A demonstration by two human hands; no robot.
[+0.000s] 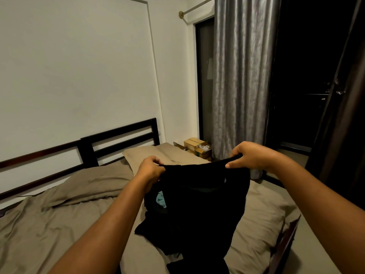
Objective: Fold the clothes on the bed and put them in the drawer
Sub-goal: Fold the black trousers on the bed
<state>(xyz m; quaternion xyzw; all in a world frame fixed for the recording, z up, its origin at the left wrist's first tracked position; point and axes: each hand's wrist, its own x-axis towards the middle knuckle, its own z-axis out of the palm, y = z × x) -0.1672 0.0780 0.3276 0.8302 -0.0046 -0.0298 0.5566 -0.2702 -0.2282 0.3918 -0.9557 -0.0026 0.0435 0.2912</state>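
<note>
A black garment [203, 198] hangs in the air above the bed [59, 224], held up by its top edge. My left hand [151, 170] grips the left corner of that edge. My right hand [249, 156] pinches the right corner, thumb in front. The cloth droops down onto a dark pile of clothes [150, 228] lying on the beige sheet. A bit of light blue fabric [161, 200] shows in the pile behind the garment. No drawer is in view.
Two beige pillows [94, 180] lie against the dark slatted headboard [122, 139]. Cardboard boxes [197, 148] stand on the floor beyond the bed, beside a grey curtain [241, 86]. The bed's dark wooden side rail [284, 244] runs along the right, with floor past it.
</note>
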